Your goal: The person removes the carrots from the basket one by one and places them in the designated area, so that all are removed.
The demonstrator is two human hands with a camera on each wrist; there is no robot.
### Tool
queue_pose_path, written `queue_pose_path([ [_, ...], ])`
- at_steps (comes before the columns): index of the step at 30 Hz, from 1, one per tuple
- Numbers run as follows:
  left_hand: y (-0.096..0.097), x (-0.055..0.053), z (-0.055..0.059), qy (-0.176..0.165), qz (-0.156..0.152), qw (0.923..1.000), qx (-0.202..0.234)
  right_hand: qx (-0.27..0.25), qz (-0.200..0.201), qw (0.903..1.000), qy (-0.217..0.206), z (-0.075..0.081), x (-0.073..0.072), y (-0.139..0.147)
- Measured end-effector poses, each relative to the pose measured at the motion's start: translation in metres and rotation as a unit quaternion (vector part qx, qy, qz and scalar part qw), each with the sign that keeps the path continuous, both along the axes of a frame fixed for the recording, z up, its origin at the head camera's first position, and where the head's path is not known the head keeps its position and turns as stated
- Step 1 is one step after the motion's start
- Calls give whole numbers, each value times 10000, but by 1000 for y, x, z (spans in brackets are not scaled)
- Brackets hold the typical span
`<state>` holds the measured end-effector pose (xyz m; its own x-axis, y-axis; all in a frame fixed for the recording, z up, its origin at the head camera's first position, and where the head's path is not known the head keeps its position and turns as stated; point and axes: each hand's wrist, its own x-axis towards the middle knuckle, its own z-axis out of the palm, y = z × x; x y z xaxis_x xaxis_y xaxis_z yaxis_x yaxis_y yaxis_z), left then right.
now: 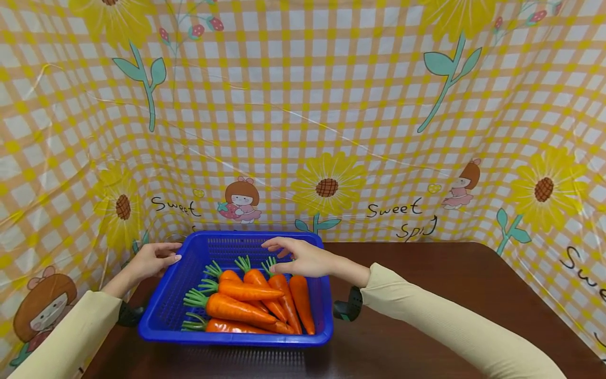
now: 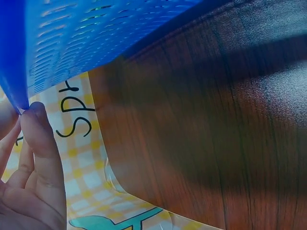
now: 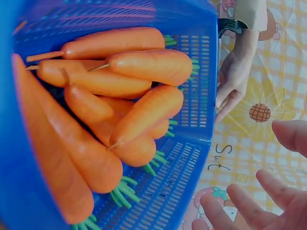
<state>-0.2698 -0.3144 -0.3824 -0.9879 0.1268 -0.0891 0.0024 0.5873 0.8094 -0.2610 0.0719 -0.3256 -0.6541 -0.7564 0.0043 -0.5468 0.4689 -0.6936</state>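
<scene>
A blue plastic basket (image 1: 236, 340) with slotted walls holds several orange carrots (image 1: 239, 307) with short green stems. At its left side my left hand (image 1: 150, 261) grips the rim; in the left wrist view the thumb (image 2: 41, 127) and fingers pinch the blue edge. My right hand (image 1: 305, 258) is over the basket's back right part, above the stem ends, with fingers spread and nothing held. The right wrist view shows those loose fingertips (image 3: 216, 211) apart from the carrots, which lie heaped and crossing one another.
The basket is on a dark brown wooden table (image 1: 412, 316), which extends to the right. A yellow checked cloth (image 1: 326, 126) with sunflowers and cartoon figures hangs behind the table and along both sides. Dark bands (image 1: 349, 305) circle both wrists below pale sleeves.
</scene>
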Motion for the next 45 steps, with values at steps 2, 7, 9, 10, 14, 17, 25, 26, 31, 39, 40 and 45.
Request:
queue_pose_path([
  [2,0,0,0,57,5,10000,-18,-4,-22,9999,-124,-1,-3,-4],
  [7,-1,0,-1,74,2,10000,-17,6,-69,9983,-575,-3,-8,-15],
  [9,-2,0,-1,66,1,10000,-7,-14,-98,9967,-804,-4,-10,-20],
  [10,-3,0,-2,62,-4,10000,4,-38,-122,9956,-934,-4,-11,-22],
  [14,-3,-2,-4,110,-36,9999,4,-142,-274,9898,-1390,-5,-17,-28],
  [17,-2,-4,-5,140,-37,9999,-24,-171,-299,9868,-1581,-6,-21,-33],
  [25,-2,-4,-5,151,25,9998,-82,165,130,9860,-1653,-14,-29,-49],
  [26,-2,-4,-5,146,31,9999,-88,177,176,9849,-1713,-15,-29,-50],
  [31,-1,-5,-4,140,67,9998,-143,230,270,9809,-1912,-21,-33,-57],
  [39,-1,-6,-3,157,84,9997,-176,309,144,9767,-2120,-29,-36,-67],
  [40,-1,-6,-3,149,84,9997,-167,314,145,9762,-2141,-31,-37,-68],
  [45,-1,-5,-3,116,85,9997,-186,359,99,9735,-2256,-35,-38,-73],
])
